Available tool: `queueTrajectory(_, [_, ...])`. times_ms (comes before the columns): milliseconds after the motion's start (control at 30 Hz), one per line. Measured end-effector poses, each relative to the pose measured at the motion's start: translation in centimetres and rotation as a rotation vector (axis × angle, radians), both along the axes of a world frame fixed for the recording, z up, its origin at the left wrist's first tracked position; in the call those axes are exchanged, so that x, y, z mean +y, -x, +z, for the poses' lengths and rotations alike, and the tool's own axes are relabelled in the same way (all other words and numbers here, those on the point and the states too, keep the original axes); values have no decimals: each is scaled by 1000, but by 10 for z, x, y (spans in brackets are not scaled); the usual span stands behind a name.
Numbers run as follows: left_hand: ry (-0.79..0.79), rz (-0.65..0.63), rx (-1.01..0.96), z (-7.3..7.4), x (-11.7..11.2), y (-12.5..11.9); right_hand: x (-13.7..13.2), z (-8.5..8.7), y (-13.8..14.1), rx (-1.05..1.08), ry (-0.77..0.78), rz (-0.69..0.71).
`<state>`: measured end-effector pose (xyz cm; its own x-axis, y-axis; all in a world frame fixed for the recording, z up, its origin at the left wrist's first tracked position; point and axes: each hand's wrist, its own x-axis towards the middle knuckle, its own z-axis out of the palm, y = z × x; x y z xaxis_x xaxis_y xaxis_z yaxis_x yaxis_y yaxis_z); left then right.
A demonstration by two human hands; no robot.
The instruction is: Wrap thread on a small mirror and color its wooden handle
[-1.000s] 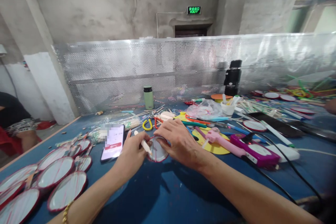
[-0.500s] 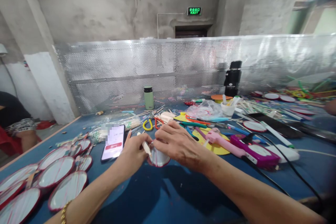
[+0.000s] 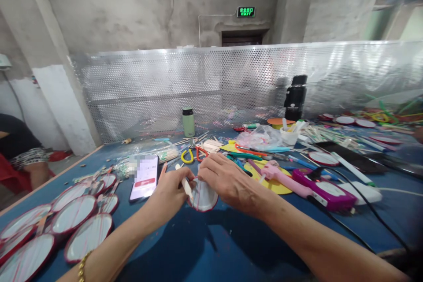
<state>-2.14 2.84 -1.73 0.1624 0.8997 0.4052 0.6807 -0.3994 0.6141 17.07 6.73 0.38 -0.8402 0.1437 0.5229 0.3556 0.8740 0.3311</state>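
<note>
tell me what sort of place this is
Probably a handicraft workshop: several red-rimmed discs lie on the blue worktable, a pink tool, perhaps a glue gun, lies among craft materials, and a lit exit sign shows behind.

Head view: aimed forward and slightly downward.
Table [image 3: 214, 257]: viewed from above, from its near side — close.
Wall [image 3: 132, 9]: faced, farther off.

white pen [image 3: 187, 188], red-rimmed, pink-streaked white disc [image 3: 207, 197], purple box [image 3: 339, 202], blue tabletop [image 3: 185, 233]

glare streaks the metal screen [image 3: 244, 80]; shadows darken the blue tabletop [image 3: 193, 251].
</note>
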Motion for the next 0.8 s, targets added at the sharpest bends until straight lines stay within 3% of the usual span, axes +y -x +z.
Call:
queueTrajectory(233, [12, -51, 82, 0, 0, 3, 1, 1, -2, -13, 66, 10])
queueTrajectory(800, [14, 2, 144, -2, 3, 3, 6, -1, -6, 100, 176, 63])
